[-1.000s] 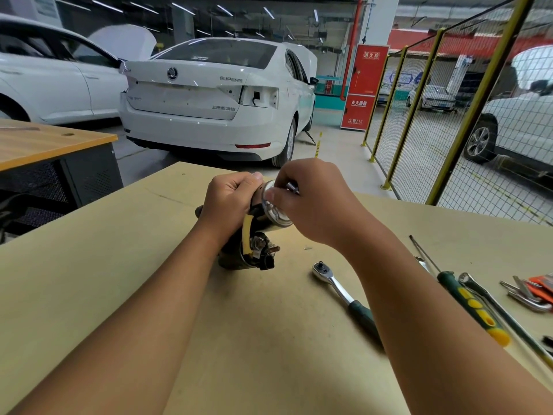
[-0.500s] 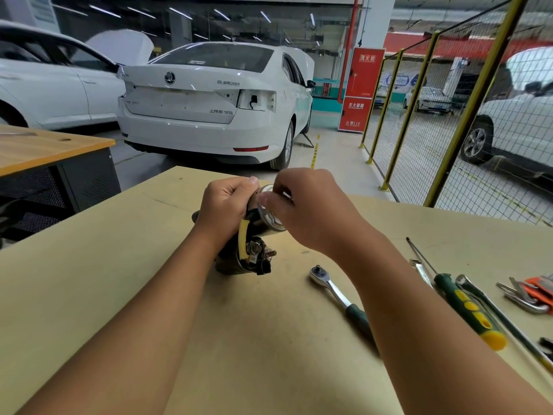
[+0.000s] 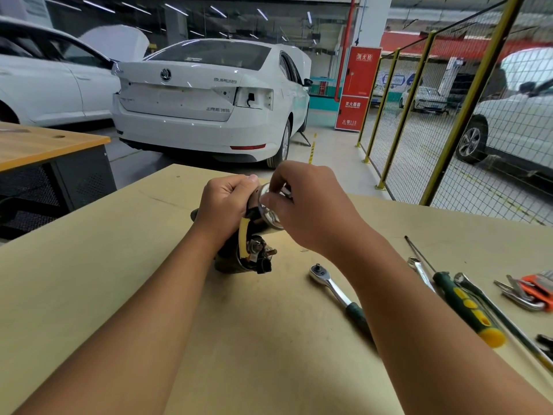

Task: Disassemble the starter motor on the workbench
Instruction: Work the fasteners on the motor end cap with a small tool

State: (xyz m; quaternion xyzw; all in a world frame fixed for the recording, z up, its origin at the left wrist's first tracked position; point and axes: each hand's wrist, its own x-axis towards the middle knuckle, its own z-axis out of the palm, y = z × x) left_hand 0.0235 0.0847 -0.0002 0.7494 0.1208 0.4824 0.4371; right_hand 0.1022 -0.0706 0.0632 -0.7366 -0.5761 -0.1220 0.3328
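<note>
The starter motor (image 3: 245, 250) stands tilted on the tabletop (image 3: 89, 280), long axis rising toward its shiny end cap (image 3: 267, 212), left hand (image 3: 224, 205) gripping the body, right hand (image 3: 311, 205) pinching at the cap.

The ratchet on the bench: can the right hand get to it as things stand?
Probably yes. The ratchet lies uncovered beside the right forearm, but the right hand must first release the starter motor.

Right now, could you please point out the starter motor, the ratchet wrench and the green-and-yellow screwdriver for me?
starter motor (image 3: 270, 215): head view, on its shiny round end cap.
ratchet wrench (image 3: 319, 274): head view, on its chrome head.
green-and-yellow screwdriver (image 3: 466, 307): head view, on the middle of its handle.
</note>
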